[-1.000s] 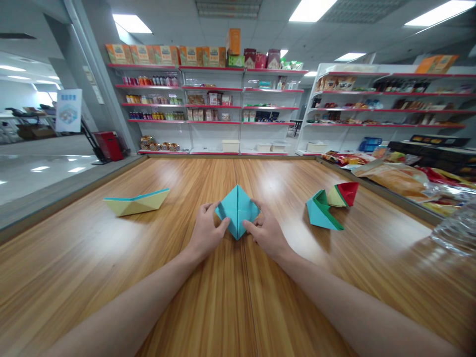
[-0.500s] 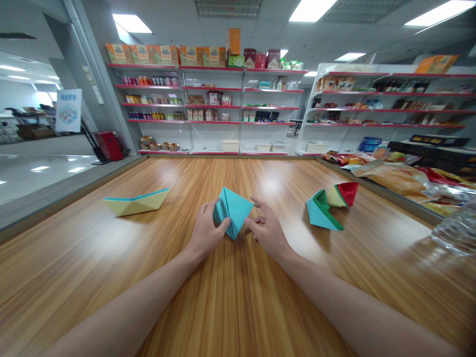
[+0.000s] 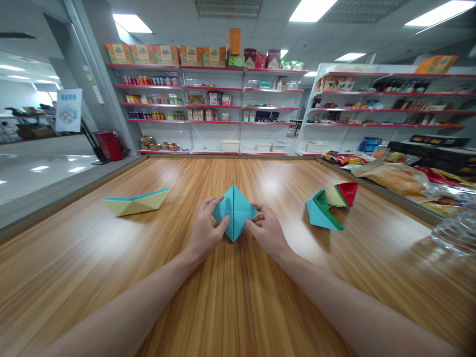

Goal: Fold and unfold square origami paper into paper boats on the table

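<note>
A folded sheet of light-blue paper (image 3: 235, 210), diamond-shaped with a vertical seam down its middle, is held between my two hands over the middle of the table. My left hand (image 3: 208, 225) pinches its left side, thumb on the near face and fingers behind. On the opposite corner, my right hand (image 3: 267, 228) grips with thumb in front and fingers curled at the edge. Off to the left rests a yellow paper boat (image 3: 137, 203) with a blue rim. To the right stand a blue-and-green folded paper piece (image 3: 322, 214) and a red-and-yellow one (image 3: 344, 194), touching or overlapping.
The wooden table (image 3: 156, 307) has a raised border. Along its right side lie snack packages (image 3: 397, 178), dark boxes (image 3: 435, 153) and a clear plastic item (image 3: 457, 230). Stocked shelves (image 3: 211, 104) stand beyond the far edge. A sign (image 3: 69, 110) is at the left.
The blue paper has turned from a tilted position to an upright diamond, its seam now central. My right fingers have closed onto its right corner. The other paper pieces have not moved.
</note>
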`<state>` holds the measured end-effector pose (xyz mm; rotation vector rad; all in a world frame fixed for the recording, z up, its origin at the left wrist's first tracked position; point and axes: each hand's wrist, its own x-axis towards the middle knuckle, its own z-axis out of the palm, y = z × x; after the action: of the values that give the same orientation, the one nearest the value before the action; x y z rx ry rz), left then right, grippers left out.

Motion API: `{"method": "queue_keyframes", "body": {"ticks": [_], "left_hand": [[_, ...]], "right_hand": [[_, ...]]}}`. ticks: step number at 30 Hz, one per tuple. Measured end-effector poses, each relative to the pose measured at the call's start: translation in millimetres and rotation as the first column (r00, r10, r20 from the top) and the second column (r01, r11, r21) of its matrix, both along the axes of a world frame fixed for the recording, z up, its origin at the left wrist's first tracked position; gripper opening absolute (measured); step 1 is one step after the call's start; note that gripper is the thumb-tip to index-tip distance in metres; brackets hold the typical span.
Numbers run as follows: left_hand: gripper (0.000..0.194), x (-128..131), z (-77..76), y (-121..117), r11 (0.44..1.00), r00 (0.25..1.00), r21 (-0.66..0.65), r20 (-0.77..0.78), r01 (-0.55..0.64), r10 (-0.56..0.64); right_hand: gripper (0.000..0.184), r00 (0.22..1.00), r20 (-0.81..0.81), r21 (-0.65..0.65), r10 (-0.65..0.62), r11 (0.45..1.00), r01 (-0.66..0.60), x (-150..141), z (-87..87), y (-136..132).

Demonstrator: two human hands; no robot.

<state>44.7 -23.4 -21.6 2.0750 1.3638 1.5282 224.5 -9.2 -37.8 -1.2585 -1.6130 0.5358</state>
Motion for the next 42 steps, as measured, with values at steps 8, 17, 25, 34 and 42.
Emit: {"method": "queue_keyframes", "body": {"ticks": [8, 17, 25, 34, 42], "left_hand": [[0.036, -0.7, 1.4, -1.7, 0.998, 0.997, 0.024, 0.053, -0.053, 0.052], [0.031, 0.3, 1.0, -0.5, 0.997, 0.997, -0.014, 0.019, -0.073, 0.074], [0.031, 0.4, -2.4, 1.8, 0.997, 0.995, -0.081, 0.099, -0.005, 0.013], [0.032, -2.2, -12.6, 11.4, 0.981, 0.977, -0.190, 0.214, 0.020, 0.021], [0.030, -4.4, -16.3, 14.3, 0.975, 0.982, -0.221, 0.178, -0.025, 0.066]], "right_hand": [[0.043, 0.998, 0.030, 0.074, -0.059, 0.996, 0.057, 0.8, 1.2, -0.2], [0.035, 0.998, 0.062, 0.041, -0.019, 0.999, 0.017, -0.5, 7.5, -5.5], [0.031, 0.995, 0.103, 0.023, 0.001, 1.000, -0.003, -2.0, 12.7, -9.7], [0.045, 0.995, 0.102, 0.090, -0.014, 0.996, 0.004, 0.7, 6.8, -5.2], [0.055, 0.987, 0.142, 0.147, -0.073, 0.988, 0.052, -0.3, 10.3, -6.4]]}}
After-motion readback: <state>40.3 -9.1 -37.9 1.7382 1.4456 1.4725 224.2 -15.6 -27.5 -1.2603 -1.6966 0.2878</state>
